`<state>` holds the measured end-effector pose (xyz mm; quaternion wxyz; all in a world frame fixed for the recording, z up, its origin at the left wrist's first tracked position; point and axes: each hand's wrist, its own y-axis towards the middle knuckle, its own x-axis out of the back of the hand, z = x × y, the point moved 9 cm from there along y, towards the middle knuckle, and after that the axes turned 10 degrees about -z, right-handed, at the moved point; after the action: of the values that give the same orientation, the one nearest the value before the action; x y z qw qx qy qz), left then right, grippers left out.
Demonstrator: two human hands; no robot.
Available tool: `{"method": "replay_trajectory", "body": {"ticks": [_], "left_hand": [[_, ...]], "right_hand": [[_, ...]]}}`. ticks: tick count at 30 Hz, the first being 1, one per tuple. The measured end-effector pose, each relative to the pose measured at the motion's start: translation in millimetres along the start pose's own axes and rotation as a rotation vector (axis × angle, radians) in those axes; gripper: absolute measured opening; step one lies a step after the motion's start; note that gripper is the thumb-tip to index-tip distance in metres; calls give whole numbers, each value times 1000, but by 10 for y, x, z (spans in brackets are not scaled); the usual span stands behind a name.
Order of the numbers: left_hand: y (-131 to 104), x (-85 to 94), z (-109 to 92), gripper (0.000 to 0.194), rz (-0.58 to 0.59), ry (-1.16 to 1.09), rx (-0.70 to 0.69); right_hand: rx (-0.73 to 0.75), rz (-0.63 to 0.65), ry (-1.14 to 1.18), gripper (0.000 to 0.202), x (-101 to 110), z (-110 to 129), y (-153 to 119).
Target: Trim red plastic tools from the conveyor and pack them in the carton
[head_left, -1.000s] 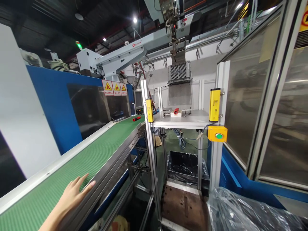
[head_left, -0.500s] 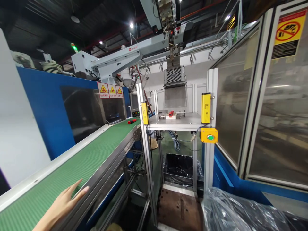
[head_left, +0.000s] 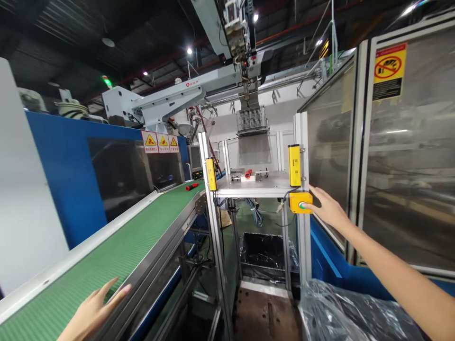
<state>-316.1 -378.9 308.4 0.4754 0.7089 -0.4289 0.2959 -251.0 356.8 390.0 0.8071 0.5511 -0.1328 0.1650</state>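
Observation:
My right hand (head_left: 329,208) reaches in from the right, its thumb at the green push button (head_left: 302,205) on a yellow box (head_left: 295,197). Its fingers are apart and hold nothing. At lower left, my left hand (head_left: 94,308) is open, over or on the near edge of the green conveyor belt (head_left: 142,227); whether it touches the edge I cannot tell. A red part (head_left: 248,174) lies in a white fixture (head_left: 248,178) on the metal table (head_left: 263,189). Farther up the belt rests a red-and-black part (head_left: 191,187).
Yellow sensor bars (head_left: 294,166) stand on both front posts of the frame. A robot arm (head_left: 246,71) hangs overhead. Below the table is a black-lined bin (head_left: 266,251). Clear plastic sheeting (head_left: 355,312) lies at lower right, before a machine with glazed doors (head_left: 408,166).
My right hand has come into view from the right and reached the green button. The view has turned slightly right. My left hand stays open by the belt edge.

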Motion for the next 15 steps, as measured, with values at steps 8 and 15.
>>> {"method": "replay_trajectory", "body": {"ticks": [8, 15], "left_hand": [[-57, -32, -18, 94, 102, -8, 76], [-66, -1, -60, 95, 94, -21, 95]], "right_hand": [[107, 87, 52, 45, -201, 10, 26], [195, 178, 63, 47, -236, 26, 55]]}}
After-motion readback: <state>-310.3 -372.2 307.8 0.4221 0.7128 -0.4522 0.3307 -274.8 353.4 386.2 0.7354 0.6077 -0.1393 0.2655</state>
